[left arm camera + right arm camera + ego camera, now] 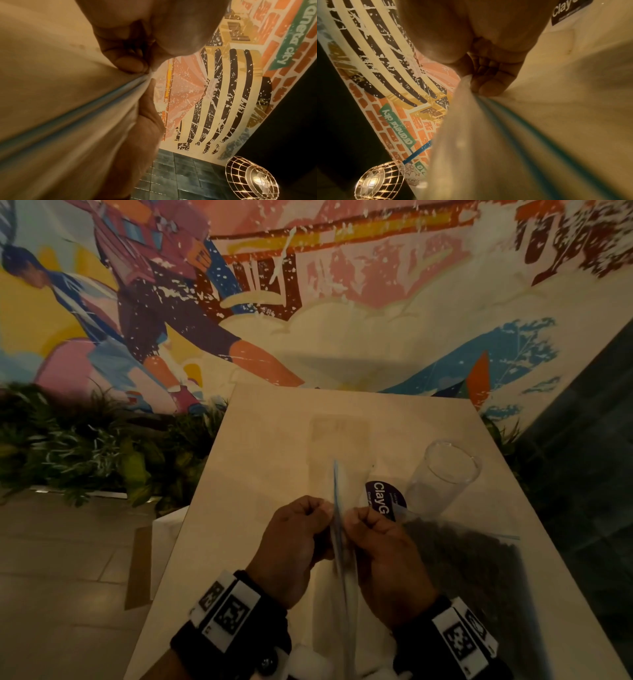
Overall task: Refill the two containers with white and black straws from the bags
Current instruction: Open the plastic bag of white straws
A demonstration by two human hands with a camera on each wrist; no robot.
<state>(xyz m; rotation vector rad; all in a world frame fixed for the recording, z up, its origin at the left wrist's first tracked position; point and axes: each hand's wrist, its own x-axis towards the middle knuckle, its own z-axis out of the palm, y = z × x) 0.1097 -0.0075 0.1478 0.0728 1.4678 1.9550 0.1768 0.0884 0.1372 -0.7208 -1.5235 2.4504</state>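
Observation:
My two hands hold a clear zip bag (pixel 342 546) edge-on above the table, its blue seal strip (pixel 335 481) pointing away from me. The left hand (pixel 320 508) pinches one side of the bag's mouth and the right hand (pixel 354 517) pinches the other. In the left wrist view curled fingertips (pixel 132 65) pinch the plastic (pixel 68 108). The right wrist view shows the right hand (pixel 481 86) pinching the same bag (pixel 488 142). White shapes show at the bag's bottom (pixel 301 659). A second bag with black straws (pixel 462 570) lies to the right. One empty clear container (pixel 445 474) stands behind it.
The pale table (pixel 274 440) carries a dark round "ClayGo" sticker (pixel 383 498) next to the container. Green plants (pixel 85 446) line the table's left side, below a painted wall. A wire-cage lamp (pixel 254 178) hangs overhead.

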